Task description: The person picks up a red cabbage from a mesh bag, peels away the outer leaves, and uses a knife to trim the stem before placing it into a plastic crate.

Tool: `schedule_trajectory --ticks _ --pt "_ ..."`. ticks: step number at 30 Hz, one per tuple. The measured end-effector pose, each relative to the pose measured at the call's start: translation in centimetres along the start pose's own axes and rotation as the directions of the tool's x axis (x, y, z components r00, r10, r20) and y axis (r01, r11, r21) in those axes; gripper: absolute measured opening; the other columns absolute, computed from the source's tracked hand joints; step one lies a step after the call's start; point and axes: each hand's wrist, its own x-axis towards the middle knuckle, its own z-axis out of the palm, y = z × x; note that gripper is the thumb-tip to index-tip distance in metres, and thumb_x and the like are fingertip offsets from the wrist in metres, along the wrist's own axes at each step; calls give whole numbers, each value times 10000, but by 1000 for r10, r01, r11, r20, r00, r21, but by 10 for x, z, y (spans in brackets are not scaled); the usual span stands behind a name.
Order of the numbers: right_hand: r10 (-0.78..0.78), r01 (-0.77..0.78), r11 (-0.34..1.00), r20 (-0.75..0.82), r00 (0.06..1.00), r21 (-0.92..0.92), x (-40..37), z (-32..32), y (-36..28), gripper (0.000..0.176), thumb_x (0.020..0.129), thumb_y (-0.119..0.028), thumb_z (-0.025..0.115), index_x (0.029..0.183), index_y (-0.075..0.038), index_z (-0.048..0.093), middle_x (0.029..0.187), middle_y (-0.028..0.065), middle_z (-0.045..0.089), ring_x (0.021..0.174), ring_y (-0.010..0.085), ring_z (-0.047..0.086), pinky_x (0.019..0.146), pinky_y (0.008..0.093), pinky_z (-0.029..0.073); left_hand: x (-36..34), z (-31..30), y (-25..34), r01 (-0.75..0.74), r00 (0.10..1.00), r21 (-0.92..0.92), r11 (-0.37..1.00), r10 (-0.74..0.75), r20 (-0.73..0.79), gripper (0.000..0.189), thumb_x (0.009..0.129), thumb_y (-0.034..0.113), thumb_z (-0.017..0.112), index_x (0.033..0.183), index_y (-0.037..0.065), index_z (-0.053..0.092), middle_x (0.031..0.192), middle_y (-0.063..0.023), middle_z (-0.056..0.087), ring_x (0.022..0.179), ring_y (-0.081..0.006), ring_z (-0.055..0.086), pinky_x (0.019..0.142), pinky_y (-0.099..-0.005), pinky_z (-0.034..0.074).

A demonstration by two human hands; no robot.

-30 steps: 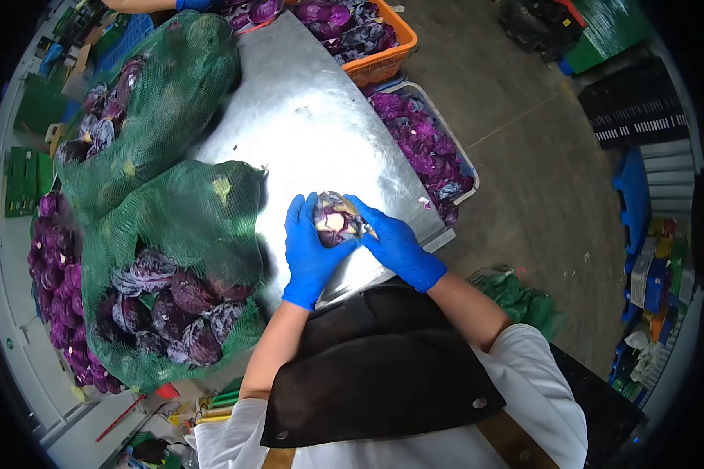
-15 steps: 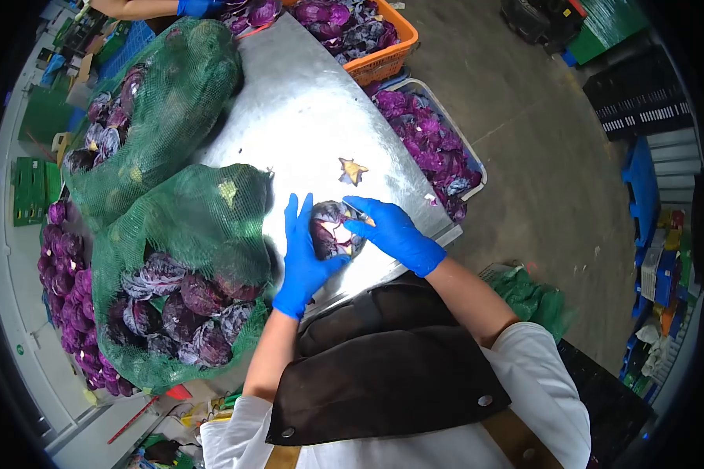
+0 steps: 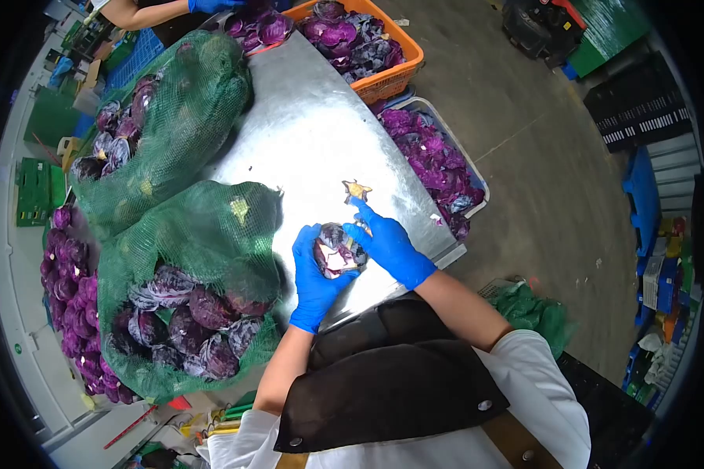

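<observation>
My left hand [image 3: 314,283] wears a blue glove and is wrapped around the left side of a red cabbage [image 3: 338,254]. Pale cut flesh shows on the cabbage's upper face. On its right side is my right hand [image 3: 389,248], also gloved in blue, the thumb by the cabbage and a finger pointing away from me. Something small and pale shows between those fingers, too small to make out. Just beyond the fingertips a yellowish cut-off stem piece [image 3: 357,190] lies on the metal table [image 3: 305,125].
Green net sacks of red cabbages [image 3: 188,227] [image 3: 172,117] line the table's left side. An orange crate [image 3: 395,74] and a pale bin [image 3: 481,168] of purple leaves stand along the right edge. A co-worker's blue-gloved hand [image 3: 211,6] is at the far end.
My left fingers, stretched out before, have curled around the cabbage. My right hand has shifted slightly, its finger now close to the stem piece. The whole view has moved a little.
</observation>
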Motion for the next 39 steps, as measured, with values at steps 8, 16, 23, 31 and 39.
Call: schedule_trajectory --ticks 8,16,23,31,39 --pt "17 -18 987 -10 1000 -163 9 5 37 363 936 -322 559 1191 -70 620 852 198 675 815 365 664 717 452 524 -4 -2 -9 -43 999 61 997 43 0 1030 528 261 939 1381 64 396 1355 -145 399 1298 -313 409 1107 -421 360" --pt "-18 38 978 97 995 -206 -37 -2 -33 663 950 -478 524 1441 -64 361 1223 244 583 916 361 671 757 469 529 4 2 2 28 997 -71 997 -32 -66 933 563 201 929 1316 25 406 1279 -131 419 1185 -282 482 1063 -386 399" --pt "56 -56 998 2 998 -3 7 1 7 451 947 -476 527 1108 -69 639 851 194 683 811 364 674 724 442 518 0 2 0 -69 997 46 997 71 -32 1048 520 206 948 1370 29 361 1315 -108 430 1235 -254 457 1106 -381 352" --pt "152 -187 948 -150 977 -259 18 0 47 392 896 -401 596 1018 -31 643 923 184 689 851 365 674 752 448 528 -6 -21 -13 -58 997 -174 983 64 30 1039 531 237 954 1373 34 379 1379 -116 432 1306 -262 425 1145 -390 309" --pt "-193 192 980 -2 981 55 -17 13 1 613 897 -482 618 1348 -85 500 1129 204 654 911 346 681 795 427 526 -1 -33 2 24 997 -11 1000 -23 70 1027 581 173 892 1441 24 349 1505 -210 263 1393 -343 325 1151 -421 300"
